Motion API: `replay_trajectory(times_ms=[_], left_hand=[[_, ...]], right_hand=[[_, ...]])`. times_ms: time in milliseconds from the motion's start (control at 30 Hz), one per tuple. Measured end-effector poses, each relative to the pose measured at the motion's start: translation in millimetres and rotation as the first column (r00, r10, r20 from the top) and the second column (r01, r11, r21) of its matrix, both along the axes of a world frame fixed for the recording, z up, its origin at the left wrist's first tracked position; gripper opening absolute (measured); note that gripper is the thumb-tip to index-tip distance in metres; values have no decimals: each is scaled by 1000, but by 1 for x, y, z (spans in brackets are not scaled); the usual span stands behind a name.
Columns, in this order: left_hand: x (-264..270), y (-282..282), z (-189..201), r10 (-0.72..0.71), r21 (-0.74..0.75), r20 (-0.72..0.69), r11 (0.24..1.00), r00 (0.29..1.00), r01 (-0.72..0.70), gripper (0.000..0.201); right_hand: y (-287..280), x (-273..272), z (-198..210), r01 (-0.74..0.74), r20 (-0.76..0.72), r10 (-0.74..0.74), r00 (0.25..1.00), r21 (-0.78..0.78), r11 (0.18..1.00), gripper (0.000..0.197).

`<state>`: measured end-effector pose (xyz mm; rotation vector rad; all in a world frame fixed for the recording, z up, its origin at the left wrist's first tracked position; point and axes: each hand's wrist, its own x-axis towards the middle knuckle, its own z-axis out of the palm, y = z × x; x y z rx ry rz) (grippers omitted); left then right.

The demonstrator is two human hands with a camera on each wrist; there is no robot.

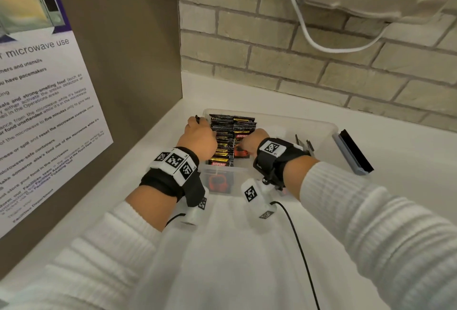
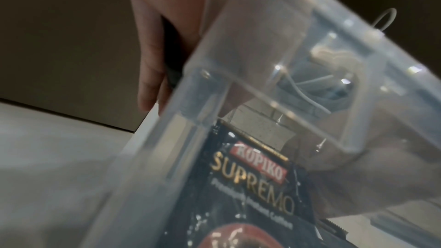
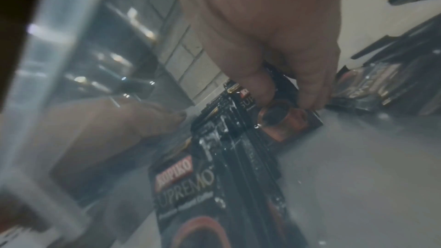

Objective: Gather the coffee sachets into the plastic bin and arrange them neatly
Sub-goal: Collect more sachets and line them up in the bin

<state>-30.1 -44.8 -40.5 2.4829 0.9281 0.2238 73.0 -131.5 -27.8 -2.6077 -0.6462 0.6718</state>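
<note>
the white bench [image 1: 247, 91] meets a brick wall along its far edge and a brown panel along its left edge. a clear plastic bin [image 1: 319, 126] sits on it near the far left corner, and a grey lid [image 1: 351, 153] lies flat just right of the bin.

Clear rectangular plastic bin [image 1: 319, 127] on the white counter, black-and-gold foil coffee sachets [image 1: 228, 134] packed on edge in a row along its left side, red-labelled fronts facing near, a few more sachets [image 1: 305, 145] loose at the right end
</note>
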Motion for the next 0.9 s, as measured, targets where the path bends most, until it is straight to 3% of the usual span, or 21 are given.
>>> replay_trajectory(times_ms=[67, 200, 300, 333, 433, 533, 600, 633, 667, 733, 833, 900], left_hand=[[0, 0, 0, 2, -13, 4, 1000, 1000, -2, 42], [-1, -1, 1, 5, -17, -3, 1000, 1000, -5, 42], [-2, -2, 2, 8, -15, -7, 1000, 1000, -8, 43], [-2, -2, 2, 10, -14, -8, 1000, 1000, -10, 43], [-2, -2, 2, 13, -13, -11, 1000, 1000, -13, 42], [-2, 1, 0, -1, -10, -12, 1000, 1000, 0, 39], [0, 2, -1, -12, 3, -13, 1000, 1000, 12, 39], [2, 2, -1, -19, 14, -16, 1000, 1000, 19, 39], [3, 2, -1, -26, 26, -20, 999, 999, 26, 39], [6, 1, -1, -42, 39, -34, 998, 999, 43, 39], [9, 2, -1, -71, 34, -55, 997, 996, 73, 42], [8, 2, -1, -82, 33, -53, 996, 995, 84, 42]], right_hand=[[0, 4, -8, 115, -188, -71, 980, 234, 965, 30], [-10, 3, -4, -2, -208, 45, 977, 206, 978, 39], [-5, -1, 2, 24, -220, -3, 976, 93, 995, 36], [-6, 0, 5, 37, -162, -24, 987, 83, 996, 35], [-14, -3, 22, -154, 47, 158, 986, -79, 985, 36], [-41, 13, 36, -344, 148, 406, 902, -324, 881, 39], [-66, 31, 49, -431, 151, 594, 790, -551, 714, 31], [-79, 42, 56, -433, 150, 613, 776, -580, 690, 18], [-89, 52, 61, -412, 152, 558, 816, -523, 746, 11], [-100, 69, 68, -389, 125, 505, 854, -490, 780, 31], [-108, 81, 68, -444, 35, 639, 769, -689, 573, 64], [-103, 82, 56, -457, -20, 642, 766, -719, 523, 77]])
